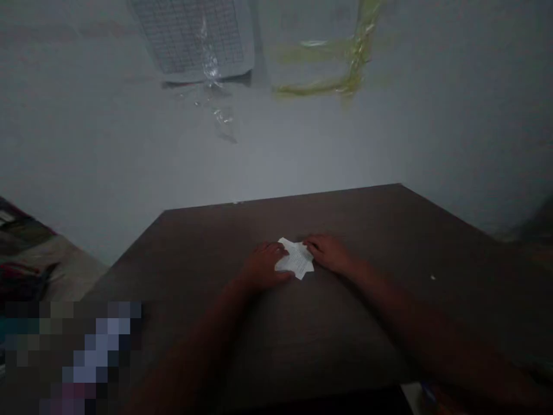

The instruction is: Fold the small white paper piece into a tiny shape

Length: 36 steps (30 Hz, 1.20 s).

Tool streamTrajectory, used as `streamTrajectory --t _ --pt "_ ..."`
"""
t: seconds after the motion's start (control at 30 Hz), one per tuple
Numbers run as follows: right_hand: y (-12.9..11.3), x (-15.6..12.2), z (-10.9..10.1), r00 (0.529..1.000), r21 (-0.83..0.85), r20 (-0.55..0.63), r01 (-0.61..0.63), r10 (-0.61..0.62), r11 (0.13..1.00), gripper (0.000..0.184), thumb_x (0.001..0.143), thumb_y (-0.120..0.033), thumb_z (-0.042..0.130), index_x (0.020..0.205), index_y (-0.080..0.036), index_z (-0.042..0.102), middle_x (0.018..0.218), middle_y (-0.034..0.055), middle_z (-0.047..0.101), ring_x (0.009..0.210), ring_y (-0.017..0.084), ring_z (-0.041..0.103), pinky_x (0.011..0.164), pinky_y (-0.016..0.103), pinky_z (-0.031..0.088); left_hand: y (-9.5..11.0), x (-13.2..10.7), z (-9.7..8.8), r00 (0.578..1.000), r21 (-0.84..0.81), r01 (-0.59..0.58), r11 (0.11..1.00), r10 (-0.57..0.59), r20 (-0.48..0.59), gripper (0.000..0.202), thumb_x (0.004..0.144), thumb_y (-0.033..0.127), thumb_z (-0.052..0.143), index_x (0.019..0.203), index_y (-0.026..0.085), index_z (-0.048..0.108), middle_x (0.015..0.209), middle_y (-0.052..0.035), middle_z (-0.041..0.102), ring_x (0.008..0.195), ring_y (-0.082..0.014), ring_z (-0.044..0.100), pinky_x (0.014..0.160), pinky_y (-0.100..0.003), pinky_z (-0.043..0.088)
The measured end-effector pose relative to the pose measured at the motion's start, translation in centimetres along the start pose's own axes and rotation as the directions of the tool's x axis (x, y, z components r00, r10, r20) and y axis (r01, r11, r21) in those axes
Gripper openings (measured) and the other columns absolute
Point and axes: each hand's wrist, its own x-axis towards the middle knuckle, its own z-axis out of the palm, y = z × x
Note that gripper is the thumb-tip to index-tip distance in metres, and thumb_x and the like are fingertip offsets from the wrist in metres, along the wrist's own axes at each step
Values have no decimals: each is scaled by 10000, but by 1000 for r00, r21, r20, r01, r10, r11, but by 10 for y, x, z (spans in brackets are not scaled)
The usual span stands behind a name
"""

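A pale wall fills the upper half of a dim view seen from above and behind two outstretched arms. High on the wall a gridded sheet is fixed, with clear tape hanging loose from its lower edge. To the right of it, strips of yellowish tape are stuck in a rough frame shape.

Below the wall a dark brown table is seen, spreading from the middle of the view down to the bottom edge. A tiny pale speck is seen on the table surface, well to the right of the hands. At the far left edge, off the table, a heap of mixed dark and reddish things is glimpsed, too dim to make out.

Near the middle of the table a small white paper, folded and crumpled with jagged corners, is laid flat. Faint print is seen on it but cannot be read.

The paper is pressed on from both sides. The left hand is laid palm down on its left edge, fingers curled over it. The right hand is laid on its upper right edge, fingertips touching the paper. The two hands are kept close together, with only the paper between them.
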Motion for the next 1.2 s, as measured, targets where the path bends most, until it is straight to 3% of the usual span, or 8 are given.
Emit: streamTrajectory --t 0.13,0.27,0.4,0.5,0.7,0.83,0.97,1.2 --pt "3 -1 4 999 8 -36 -5 5 1000 393 1182 -260 526 1431 -210 826 1472 173 840 1399 345 752 1253 548 551 1 -1 0 1000 -4 -17 1000 17 -16 574 1058 498 856 1550 210 786 1694 -165 705 1580 -410 637 1375 -550 479" --pt "8 1 7 1000 21 -16 21 -20 1000 478 1168 -328 620 1628 -256 730 1658 144 754 1544 342 681 1334 553 505 3 0 -1 999 -6 -24 1000 24 -21 582 1043 478 883 1537 186 786 1651 -174 722 1535 -399 656 1344 -538 503" --pt "11 -1 8 1000 43 -5 29 -29 999 426 1188 -362 587 1551 -274 791 1553 144 816 1460 350 739 1280 546 557 12 0 -5 1000 9 6 1000 -6 -25 537 1075 481 867 1529 207 787 1633 -164 727 1513 -381 659 1328 -520 510" --pt "14 -5 7 1000 63 -8 28 -27 998 420 1175 -348 568 1512 -263 805 1521 171 824 1406 392 761 1243 627 572 20 0 -7 999 26 50 998 -49 -18 575 1076 547 868 1511 178 790 1607 -181 730 1502 -378 660 1322 -500 509" --pt "19 -7 4 1000 44 -18 -4 4 999 321 1097 -315 668 1358 -237 837 1406 175 853 1353 391 777 1199 561 598 27 0 -10 990 41 142 989 -141 -31 509 1133 527 771 1503 178 777 1668 -196 699 1553 -400 622 1343 -546 479" --pt "8 -8 -4 996 77 -25 -82 84 994 230 1072 -255 676 1220 -225 850 1214 150 882 1126 350 831 1019 463 643 28 0 -13 976 36 213 976 -211 -56 380 1160 372 675 1479 193 780 1653 -194 705 1536 -400 631 1308 -559 512" --pt "-5 -11 -8 981 133 -4 -193 196 972 228 1081 -259 711 1267 -225 838 1114 123 890 981 308 834 901 389 610 31 2 -16 964 19 263 965 -262 -48 316 1154 268 611 1367 181 827 1575 -185 749 1474 -388 675 1284 -558 540" --pt "-13 -12 -11 943 223 13 -328 334 918 97 1052 -232 743 1095 -234 830 1046 97 882 937 271 819 824 340 570 34 -5 -20 950 -57 312 948 -312 -1 320 1126 315 632 1316 149 829 1431 -205 804 1368 -372 753 1232 -482 591"
